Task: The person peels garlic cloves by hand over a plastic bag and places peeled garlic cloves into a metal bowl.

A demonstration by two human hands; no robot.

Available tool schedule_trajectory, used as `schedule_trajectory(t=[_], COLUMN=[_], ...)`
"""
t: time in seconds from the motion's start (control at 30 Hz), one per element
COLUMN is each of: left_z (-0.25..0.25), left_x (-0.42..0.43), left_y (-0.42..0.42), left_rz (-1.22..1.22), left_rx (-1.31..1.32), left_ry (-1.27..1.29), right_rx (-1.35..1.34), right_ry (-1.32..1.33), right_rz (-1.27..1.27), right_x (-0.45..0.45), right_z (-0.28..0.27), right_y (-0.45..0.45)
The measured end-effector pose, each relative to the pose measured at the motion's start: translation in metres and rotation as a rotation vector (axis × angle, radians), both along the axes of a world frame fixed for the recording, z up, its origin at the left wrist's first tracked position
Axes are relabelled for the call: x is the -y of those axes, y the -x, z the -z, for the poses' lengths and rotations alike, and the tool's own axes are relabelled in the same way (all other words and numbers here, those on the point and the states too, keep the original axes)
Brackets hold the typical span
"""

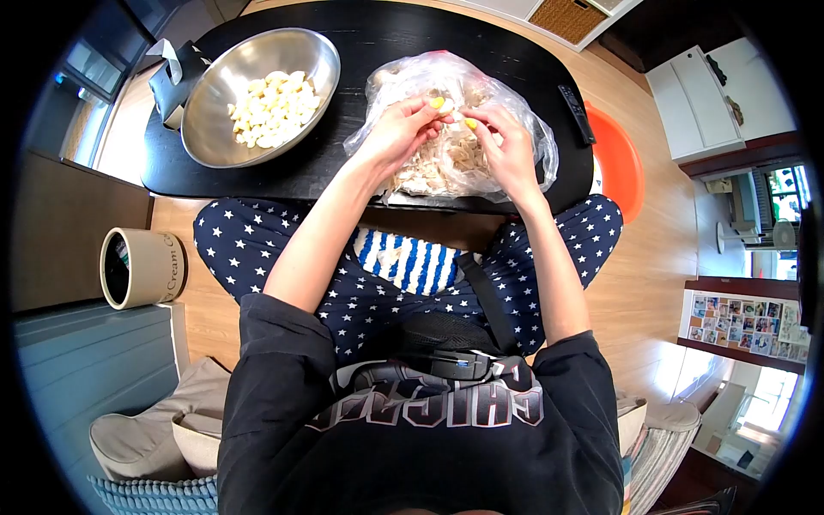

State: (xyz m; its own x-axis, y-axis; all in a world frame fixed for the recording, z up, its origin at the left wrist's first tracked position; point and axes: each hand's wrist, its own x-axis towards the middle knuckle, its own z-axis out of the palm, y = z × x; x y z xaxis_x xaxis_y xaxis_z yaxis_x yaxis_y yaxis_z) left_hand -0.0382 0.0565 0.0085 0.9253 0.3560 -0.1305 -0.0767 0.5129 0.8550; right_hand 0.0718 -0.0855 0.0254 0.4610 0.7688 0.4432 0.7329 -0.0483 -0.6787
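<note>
Above an open clear plastic bag [545, 142], my left hand [396, 133] pinches a pale garlic clove [447, 106] between thumb and fingertips. My right hand [508, 148] is closed in a pinch right beside the clove; what lies between its fingertips is too small to make out. Both thumbs show bright yellow at the tips. Under my hands, the bag holds a heap of dry garlic skins [438, 167]. To the left, a large steel bowl [206, 120] tilts toward me with a pile of peeled garlic cloves [276, 107] in it.
The black table [360, 26] carries a remote control [576, 114] at its right edge and a tissue pack [167, 86] at its left. An orange tub [620, 163] stands on the floor to the right. A striped cloth [408, 262] lies on my lap, and a cream bin [142, 268] is at left.
</note>
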Motion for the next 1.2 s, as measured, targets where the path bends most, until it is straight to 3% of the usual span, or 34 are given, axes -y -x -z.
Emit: schedule_trajectory(t=[0.1, 0.17, 0.4, 0.8, 0.97, 1.03, 1.2], left_z=[0.001, 0.003, 0.004, 0.002, -0.001, -0.006, -0.005], left_x=[-0.001, 0.000, -0.005, -0.007, -0.001, 0.005, 0.010], left_y=[0.000, 0.000, 0.005, 0.005, 0.001, 0.002, 0.001], left_rz=[0.056, 0.065, 0.147, 0.167, 0.107, -0.025, -0.021], left_rx=[0.027, 0.052, 0.146, 0.150, 0.127, 0.060, 0.130], left_ry=[-0.005, 0.023, 0.040, 0.088, 0.115, 0.172, 0.303], right_rx=[-0.103, -0.322, -0.419, -0.335, -0.099, -0.050, 0.033], right_ry=[-0.142, -0.207, -0.230, -0.178, -0.203, -0.181, -0.179], right_rz=[-0.041, -0.080, -0.194, -0.240, -0.097, -0.107, -0.123], right_x=[-0.009, -0.013, -0.016, -0.017, -0.016, -0.013, -0.010], right_z=[-0.005, -0.003, -0.003, -0.007, -0.013, -0.012, -0.008], right_y=[0.007, 0.006, 0.001, 0.002, 0.011, 0.015, 0.023])
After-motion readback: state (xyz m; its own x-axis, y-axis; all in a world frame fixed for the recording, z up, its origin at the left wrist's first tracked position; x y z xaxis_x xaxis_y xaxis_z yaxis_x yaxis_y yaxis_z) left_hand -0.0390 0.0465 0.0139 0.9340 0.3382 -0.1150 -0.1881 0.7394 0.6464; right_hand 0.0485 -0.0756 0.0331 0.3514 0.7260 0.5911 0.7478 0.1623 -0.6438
